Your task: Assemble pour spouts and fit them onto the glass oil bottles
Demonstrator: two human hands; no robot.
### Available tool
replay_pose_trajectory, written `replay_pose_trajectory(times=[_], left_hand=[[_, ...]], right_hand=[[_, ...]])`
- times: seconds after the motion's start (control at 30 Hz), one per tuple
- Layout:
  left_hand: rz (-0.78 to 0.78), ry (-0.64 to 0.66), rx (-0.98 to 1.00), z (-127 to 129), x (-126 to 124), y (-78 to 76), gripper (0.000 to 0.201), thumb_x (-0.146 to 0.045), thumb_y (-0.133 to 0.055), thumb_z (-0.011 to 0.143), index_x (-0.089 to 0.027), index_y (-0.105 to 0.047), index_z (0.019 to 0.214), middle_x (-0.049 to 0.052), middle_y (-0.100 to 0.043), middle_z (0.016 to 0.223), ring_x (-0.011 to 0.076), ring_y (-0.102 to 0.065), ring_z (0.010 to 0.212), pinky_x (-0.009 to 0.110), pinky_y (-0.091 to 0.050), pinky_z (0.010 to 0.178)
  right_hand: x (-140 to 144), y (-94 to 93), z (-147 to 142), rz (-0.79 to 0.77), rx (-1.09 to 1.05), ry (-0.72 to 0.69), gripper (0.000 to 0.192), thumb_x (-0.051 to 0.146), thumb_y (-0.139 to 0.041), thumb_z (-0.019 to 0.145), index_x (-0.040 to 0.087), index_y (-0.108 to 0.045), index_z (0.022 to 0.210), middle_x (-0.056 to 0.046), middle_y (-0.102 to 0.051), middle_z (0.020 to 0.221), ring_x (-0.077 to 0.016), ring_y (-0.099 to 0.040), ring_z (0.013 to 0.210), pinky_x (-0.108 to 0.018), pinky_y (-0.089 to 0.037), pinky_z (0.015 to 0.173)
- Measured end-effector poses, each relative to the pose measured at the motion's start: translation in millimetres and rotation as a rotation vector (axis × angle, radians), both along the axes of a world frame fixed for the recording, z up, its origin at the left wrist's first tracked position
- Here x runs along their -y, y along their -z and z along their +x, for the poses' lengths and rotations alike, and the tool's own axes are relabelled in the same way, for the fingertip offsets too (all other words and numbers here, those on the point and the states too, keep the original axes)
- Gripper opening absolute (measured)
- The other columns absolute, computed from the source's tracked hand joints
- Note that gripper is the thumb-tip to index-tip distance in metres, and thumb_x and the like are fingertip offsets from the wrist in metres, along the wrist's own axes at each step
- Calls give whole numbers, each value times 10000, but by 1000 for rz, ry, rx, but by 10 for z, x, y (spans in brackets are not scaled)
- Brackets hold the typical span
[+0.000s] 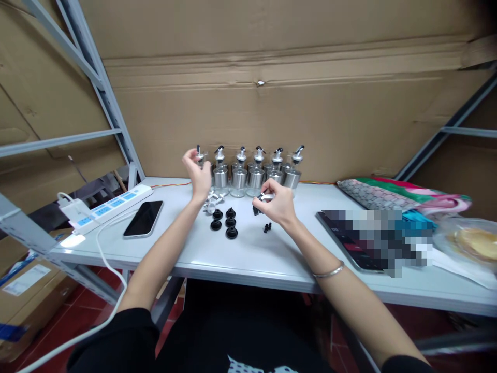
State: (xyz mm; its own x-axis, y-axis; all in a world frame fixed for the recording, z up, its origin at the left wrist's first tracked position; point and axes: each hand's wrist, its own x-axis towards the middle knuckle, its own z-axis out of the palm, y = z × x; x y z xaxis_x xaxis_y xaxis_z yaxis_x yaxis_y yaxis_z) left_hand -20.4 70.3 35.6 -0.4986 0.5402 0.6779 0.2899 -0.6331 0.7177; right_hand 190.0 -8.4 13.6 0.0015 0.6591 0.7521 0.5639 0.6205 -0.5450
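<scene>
My left hand (199,173) is closed around a silver pour spout (200,156) with an upright black lever, at the left end of a row of glass oil bottles (238,178) with steel sleeves. Its fingers partly hide the bottle there. My right hand (280,203), nearer me, pinches a small silver spout piece (266,197); dark bits show just under the fingertips. Below that hand lie small black plugs (267,228). Several round black stoppers (231,221) sit between my hands on the table, with loose silver spout parts (212,201) behind them.
On the left are a phone (144,219) and a white power strip (112,207) with a charger and cable. A tablet (351,243), partly blurred out, lies at right beside a patterned bag (404,199) and a plastic-covered food container (473,241). Cardboard (272,114) backs the table.
</scene>
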Motion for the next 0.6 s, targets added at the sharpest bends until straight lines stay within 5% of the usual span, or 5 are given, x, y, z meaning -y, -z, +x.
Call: replay_pose_trajectory(times=[0.1, 0.2, 0.33, 0.43, 0.6], left_hand=[[-189, -46, 258, -353, -349, -136, 346, -140, -473, 825, -214, -392, 1153, 71, -453, 1228, 136, -492, 1075, 263, -383, 948], [-290, 61, 248, -589, -622, -190, 244, -359, -424, 897, -160, -537, 983, 84, -573, 1086, 185, -515, 1052, 326, -384, 951], [-526, 451, 154, -677, -816, -94, 769, -741, -169, 841, -139, -638, 749, 125, -655, 784, 247, -578, 897, 366, -438, 833], [-709, 700, 106, -674, -905, -7, 944, -905, -140, 680, -128, -669, 765, 147, -656, 696, 275, -601, 804, 349, -463, 706], [-676, 649, 79, -599, -999, -27, 881, -887, -218, 699, -133, -667, 782, 136, -671, 710, 274, -620, 751, 340, -466, 655]], right_hand=[[-7, 5, -1, -4, -5, -12, 188, 237, -594, 544, 223, -429, 631, 70, -437, 515, -93, -397, 448, -232, -385, 467], [-14, 9, 2, -8, -25, -47, 179, 233, -598, 559, 222, -443, 647, 59, -455, 544, -99, -426, 469, -229, -418, 468], [-20, 10, 8, 4, -36, -58, 159, 229, -599, 577, 219, -464, 661, 40, -484, 573, -112, -464, 509, -230, -452, 472], [-26, 12, 16, 22, -28, -66, 145, 237, -598, 596, 215, -477, 672, 26, -515, 596, -120, -497, 530, -228, -462, 466], [-35, 18, 29, 43, -12, -72, 130, 243, -604, 626, 214, -492, 687, 3, -572, 642, -133, -542, 561, -229, -472, 456]])
